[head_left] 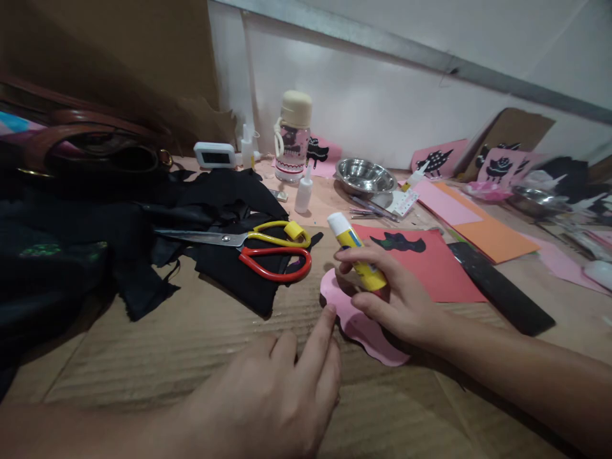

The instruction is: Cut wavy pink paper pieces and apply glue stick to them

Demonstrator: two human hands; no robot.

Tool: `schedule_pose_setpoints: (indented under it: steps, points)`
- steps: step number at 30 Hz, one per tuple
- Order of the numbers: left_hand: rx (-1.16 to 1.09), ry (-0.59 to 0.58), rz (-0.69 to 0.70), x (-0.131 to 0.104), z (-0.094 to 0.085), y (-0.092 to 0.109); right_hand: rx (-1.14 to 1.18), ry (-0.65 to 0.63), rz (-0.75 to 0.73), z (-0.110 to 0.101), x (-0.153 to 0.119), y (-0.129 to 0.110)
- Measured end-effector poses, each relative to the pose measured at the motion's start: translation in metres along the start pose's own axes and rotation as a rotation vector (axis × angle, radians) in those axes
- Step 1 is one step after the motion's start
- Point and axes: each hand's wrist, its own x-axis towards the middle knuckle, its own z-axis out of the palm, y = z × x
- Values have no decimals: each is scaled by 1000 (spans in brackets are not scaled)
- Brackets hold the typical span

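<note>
My right hand [392,290] is closed round a yellow glue stick [366,264] with a white end, held tilted. Below it lies a wavy-edged pink paper cutout [366,328] on the cardboard. The index fingertip of my left hand [287,382] touches the cutout's left edge, with that finger stretched out and the others partly bent. Left of both hands, scissors [229,241] with one yellow and one red handle rest on black fabric [239,280]. A red paper sheet [444,274] with a black cut shape [399,242] on it lies just beyond my right hand.
A clear bottle [294,137] with a cream lid and a white squeeze bottle [303,192] stand at the back. Metal bowls [366,177] sit further right. Orange paper [502,236] and a dark flat strip [507,293] lie at right, a brown bag [95,134] at left.
</note>
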Motion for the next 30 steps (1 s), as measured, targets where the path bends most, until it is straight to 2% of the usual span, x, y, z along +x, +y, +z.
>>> schedule_pose_setpoints:
  steps: [4,7,10,12,17,21,30]
  points:
    - [28,-5,16,0,-8,0,-69,30,85,-12,7,7]
    - [38,-19,25,1,-13,-1,54,29,197,-13,12,19]
    - [25,-30,22,2,-15,0,66,-24,239,-11,13,28]
    - [13,-43,23,2,-16,0,-35,-69,218,-10,12,29]
    - [17,-56,44,2,-19,1,-399,-227,33,-12,6,24]
    - [20,-35,43,1,-21,2,-416,-283,32,-13,0,22]
    - [11,-25,41,-2,-20,5,-410,-215,113,-15,-1,12]
